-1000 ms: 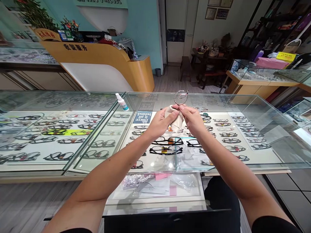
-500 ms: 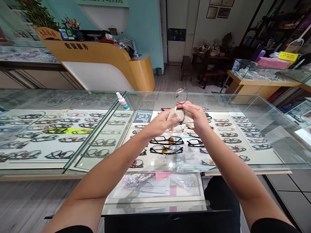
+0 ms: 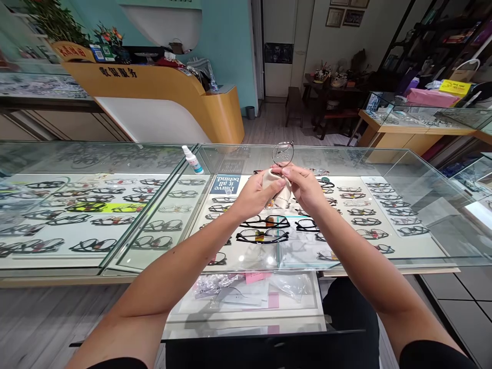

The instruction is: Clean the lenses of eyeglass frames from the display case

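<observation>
Head view: round-rim eyeglasses stand on end, long axis approx. vert., lower half hidden, over glass tabletop, btwn L hand, pinching beige cloth, & R hand, gripping them nr mid; neither clearly nearer.

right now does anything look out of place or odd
The drawer below the glass counter stands open, papers and clear plastic bags jumbled inside, untidy against the rows of glasses above. The held pair's upper lens also seems speckled.
</observation>
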`<state>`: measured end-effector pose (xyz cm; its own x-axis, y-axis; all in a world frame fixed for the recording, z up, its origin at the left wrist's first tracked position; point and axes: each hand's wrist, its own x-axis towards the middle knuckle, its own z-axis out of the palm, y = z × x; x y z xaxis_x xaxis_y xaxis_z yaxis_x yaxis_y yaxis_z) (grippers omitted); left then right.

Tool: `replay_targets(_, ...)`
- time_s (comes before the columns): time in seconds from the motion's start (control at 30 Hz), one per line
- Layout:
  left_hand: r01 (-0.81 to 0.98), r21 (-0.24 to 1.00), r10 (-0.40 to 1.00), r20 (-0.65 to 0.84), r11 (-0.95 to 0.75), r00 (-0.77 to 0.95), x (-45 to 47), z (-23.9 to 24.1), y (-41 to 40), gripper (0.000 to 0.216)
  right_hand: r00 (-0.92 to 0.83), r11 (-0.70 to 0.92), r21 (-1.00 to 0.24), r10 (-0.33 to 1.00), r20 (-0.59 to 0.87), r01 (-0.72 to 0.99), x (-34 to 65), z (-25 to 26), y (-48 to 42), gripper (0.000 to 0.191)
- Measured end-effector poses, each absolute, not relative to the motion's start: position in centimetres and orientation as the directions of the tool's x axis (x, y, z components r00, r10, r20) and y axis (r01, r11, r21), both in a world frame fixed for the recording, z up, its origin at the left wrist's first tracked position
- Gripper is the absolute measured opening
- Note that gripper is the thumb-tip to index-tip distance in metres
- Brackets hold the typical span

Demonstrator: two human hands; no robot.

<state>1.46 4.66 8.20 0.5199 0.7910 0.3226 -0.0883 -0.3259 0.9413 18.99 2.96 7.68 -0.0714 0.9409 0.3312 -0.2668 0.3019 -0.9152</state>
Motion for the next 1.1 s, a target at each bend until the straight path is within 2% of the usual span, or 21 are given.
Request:
replay_targets(0.17,-0.086,0.934,0.814,0.344,-0.346,0.468,1.4,8.0,5.1,0.069,-0.078,0.277,-0.918,0.947,0.310,-0.285,19.1,7.9,2.9,0.037)
replay_targets(0.33,-0.031,0.964,0.704,0.214,-0.264,0.677,0.1,8.8,6.0,0.068,-0.057,0.244,-0.923,0.961,0.272,-0.296,20.0,8.1,3.0,0.029)
replay_targets(0.5,-0.014,0.959,0.607,0.190,-0.283,0.771,-0.8,9.3,6.8,0.060,-0.067,0.218,-0.927,0.966,0.249,-0.304,20.1,8.1,3.0,0.030)
replay_targets(0.6,-0.031,0.956,0.641,0.219,-0.290,0.735,-0.4,8.8,6.8,0.060,-0.056,0.199,-0.922,0.972,0.230,-0.334,19.7,7.8,3.2,0.031)
replay_targets(0.77,-0.074,0.948,0.741,0.289,-0.310,0.606,0.6,7.9,6.0,0.061,-0.070,0.127,-0.908,0.983,0.168,-0.399,19.0,7.3,3.2,0.042)
replay_targets(0.97,-0.150,0.918,0.792,0.394,-0.368,0.466,1.2,7.5,5.7,0.066,-0.096,0.218,-0.904,0.958,0.270,-0.368,18.5,7.4,2.9,0.041)
replay_targets(1.1,-0.126,0.947,0.801,0.317,-0.295,0.508,0.9,7.5,6.1,0.071,-0.071,0.222,-0.894,0.960,0.269,-0.389,18.7,7.5,2.9,0.040)
